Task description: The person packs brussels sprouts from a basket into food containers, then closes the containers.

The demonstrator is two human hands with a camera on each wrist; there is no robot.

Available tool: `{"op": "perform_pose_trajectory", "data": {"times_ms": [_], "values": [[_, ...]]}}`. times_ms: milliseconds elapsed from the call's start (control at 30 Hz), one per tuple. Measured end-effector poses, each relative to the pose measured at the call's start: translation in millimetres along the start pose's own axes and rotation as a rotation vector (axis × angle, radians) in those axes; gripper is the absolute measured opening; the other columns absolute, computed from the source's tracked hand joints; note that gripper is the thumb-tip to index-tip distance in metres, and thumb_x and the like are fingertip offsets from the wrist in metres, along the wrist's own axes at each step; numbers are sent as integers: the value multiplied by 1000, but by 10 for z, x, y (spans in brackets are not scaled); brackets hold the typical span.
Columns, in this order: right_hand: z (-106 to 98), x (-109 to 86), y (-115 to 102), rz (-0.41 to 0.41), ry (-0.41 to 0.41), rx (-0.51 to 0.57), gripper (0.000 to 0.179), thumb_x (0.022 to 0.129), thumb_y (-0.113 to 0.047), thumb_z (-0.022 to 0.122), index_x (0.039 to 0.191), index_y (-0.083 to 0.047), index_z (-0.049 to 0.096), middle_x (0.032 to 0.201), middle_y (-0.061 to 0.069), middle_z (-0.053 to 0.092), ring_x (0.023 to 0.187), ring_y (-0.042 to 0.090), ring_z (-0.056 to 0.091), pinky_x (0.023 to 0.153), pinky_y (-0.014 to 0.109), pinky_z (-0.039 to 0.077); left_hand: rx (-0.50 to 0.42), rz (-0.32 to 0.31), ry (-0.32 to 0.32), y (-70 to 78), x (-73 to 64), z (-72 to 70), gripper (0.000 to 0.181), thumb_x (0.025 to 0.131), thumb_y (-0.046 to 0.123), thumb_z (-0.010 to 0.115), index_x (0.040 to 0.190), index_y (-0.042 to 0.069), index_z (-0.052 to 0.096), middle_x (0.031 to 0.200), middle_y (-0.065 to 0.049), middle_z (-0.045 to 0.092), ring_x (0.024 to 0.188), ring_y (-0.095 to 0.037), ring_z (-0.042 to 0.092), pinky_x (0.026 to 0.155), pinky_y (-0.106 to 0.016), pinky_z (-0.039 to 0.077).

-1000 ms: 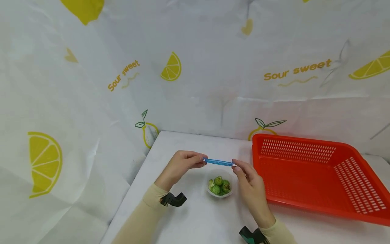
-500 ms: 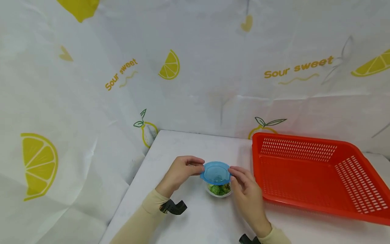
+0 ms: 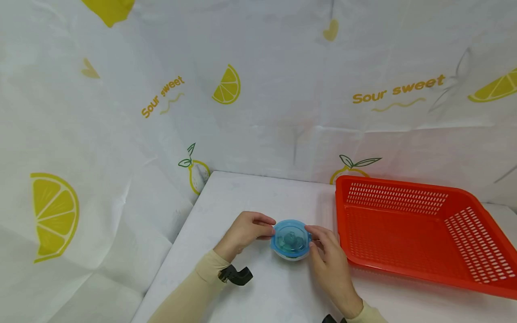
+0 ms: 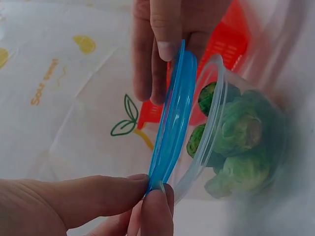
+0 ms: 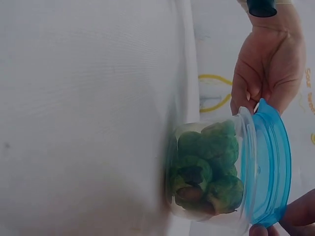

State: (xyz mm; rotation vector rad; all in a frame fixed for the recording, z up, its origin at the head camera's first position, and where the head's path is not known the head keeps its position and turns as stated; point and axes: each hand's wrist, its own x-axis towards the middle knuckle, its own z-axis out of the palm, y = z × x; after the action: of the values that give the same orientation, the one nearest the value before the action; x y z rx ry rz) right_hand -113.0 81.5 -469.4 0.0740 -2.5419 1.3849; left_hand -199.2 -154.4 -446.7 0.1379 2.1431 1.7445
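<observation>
A round translucent blue lid [image 3: 290,237] is held just over a small clear plastic bowl [image 3: 291,258] on the table. My left hand [image 3: 249,232] pinches the lid's left edge between thumb and fingers. On the opposite edge, my right hand [image 3: 330,258] pinches it too. In the left wrist view the lid [image 4: 175,123] tilts away from the bowl's rim [image 4: 216,73], with a gap at one side. Several green Brussels sprouts [image 5: 209,164] fill the bowl, showing through its wall in the right wrist view.
A large red plastic basket [image 3: 387,229] with slotted walls stands to the right of my right hand. A white cloth [image 3: 238,193] covers the table. Behind it hangs a white sheet [image 3: 278,89] printed with lemons and lettering.
Both hands have lowered the lid and turned it from edge-on to nearly flat over the bowl. The sprouts, seen openly before, now show through the blue lid in the head view.
</observation>
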Motion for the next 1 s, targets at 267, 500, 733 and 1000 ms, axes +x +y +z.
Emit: {"op": "perform_pose_trajectory", "data": {"times_ms": [267,500,733,1000], "values": [[42,-14,59,21,-17,-50,43,104,1,65,143,-17,67,143,2,62,120,18,63,105,13,52,39,9,11,-24,16,27,25,95,12,82,118,3,80,110,-11,81,92,-16,78,88,-34,68],[58,1,59,51,-59,-90,45,104,-2,66,145,-20,64,148,1,60,126,19,61,109,37,59,89,37,35,-38,14,28,24,94,12,82,117,4,80,108,-8,81,90,-15,77,86,-33,67],[59,35,92,156,-80,-10,47,108,-12,63,153,-19,54,151,5,55,127,22,59,109,43,60,114,-4,32,-33,9,1,30,94,18,84,119,3,79,103,-7,81,84,-15,76,80,-30,67],[46,200,156,389,-174,248,45,115,-28,52,152,-1,51,120,14,60,104,22,58,81,19,54,39,-134,-73,-59,61,-33,30,96,19,84,120,1,79,104,-9,80,82,-13,76,76,-27,67]]}}
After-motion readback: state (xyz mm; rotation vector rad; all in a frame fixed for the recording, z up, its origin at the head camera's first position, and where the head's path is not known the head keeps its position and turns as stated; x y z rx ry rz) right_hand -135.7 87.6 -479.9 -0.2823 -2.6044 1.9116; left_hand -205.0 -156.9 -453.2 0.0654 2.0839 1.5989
